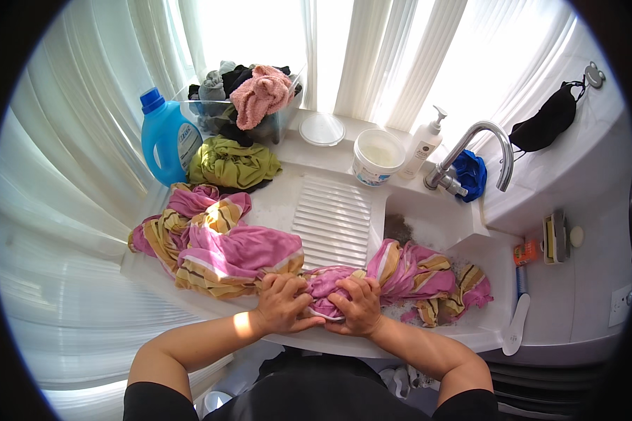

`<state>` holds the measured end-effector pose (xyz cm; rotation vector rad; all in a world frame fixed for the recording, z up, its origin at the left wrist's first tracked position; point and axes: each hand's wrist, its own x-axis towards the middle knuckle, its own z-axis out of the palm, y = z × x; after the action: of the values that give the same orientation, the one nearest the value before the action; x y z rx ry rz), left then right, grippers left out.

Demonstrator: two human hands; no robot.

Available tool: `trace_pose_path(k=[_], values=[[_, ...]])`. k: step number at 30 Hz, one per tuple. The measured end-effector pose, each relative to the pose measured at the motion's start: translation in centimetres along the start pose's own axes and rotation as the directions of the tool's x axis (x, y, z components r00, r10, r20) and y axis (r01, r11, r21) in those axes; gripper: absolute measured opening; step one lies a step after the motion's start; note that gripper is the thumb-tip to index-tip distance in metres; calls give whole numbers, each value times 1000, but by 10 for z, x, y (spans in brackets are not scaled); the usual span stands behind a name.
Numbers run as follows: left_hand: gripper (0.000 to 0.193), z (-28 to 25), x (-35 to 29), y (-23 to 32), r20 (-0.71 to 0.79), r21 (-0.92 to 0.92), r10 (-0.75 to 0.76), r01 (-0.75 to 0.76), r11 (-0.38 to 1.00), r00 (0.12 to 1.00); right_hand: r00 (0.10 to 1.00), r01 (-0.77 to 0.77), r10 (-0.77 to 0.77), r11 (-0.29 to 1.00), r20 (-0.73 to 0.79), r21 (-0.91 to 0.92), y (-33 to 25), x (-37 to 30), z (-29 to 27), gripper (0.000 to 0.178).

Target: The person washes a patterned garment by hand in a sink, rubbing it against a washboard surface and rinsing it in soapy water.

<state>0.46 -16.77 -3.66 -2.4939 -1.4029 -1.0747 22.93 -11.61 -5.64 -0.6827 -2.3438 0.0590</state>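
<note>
A long pink cloth with yellow and brown stripes [225, 249] lies across the white sink unit, from the left counter over the ribbed washboard [332, 219] into the basin at the right. My left hand [282, 303] and my right hand [358, 305] sit side by side at the front edge, both gripping a bunched pink part of that cloth between them. The cloth's wet right end [435, 281] hangs in the basin.
A blue detergent bottle [165, 137], an olive green garment [232, 163] and a clear bin of clothes with a pink towel [260, 95] stand at the back left. A white tub [377, 156], pump bottle [423, 144], metal tap [479, 151] and brush [516, 324] are to the right.
</note>
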Motion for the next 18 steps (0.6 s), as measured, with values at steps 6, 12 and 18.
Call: trace_pose_path(k=[6, 12, 18], values=[[27, 73, 80, -85, -18, 71, -475, 475, 877, 880, 947, -301, 307, 951, 100, -71, 68, 96, 63, 27], [34, 65, 93, -102, 235, 202, -395, 353, 914, 888, 711, -503, 479, 858, 514, -104, 78, 123, 42, 46], [70, 9, -2, 2, 230, 151, -82, 48, 987, 970, 993, 2, 15, 989, 114, -150, 3, 2, 4, 83]])
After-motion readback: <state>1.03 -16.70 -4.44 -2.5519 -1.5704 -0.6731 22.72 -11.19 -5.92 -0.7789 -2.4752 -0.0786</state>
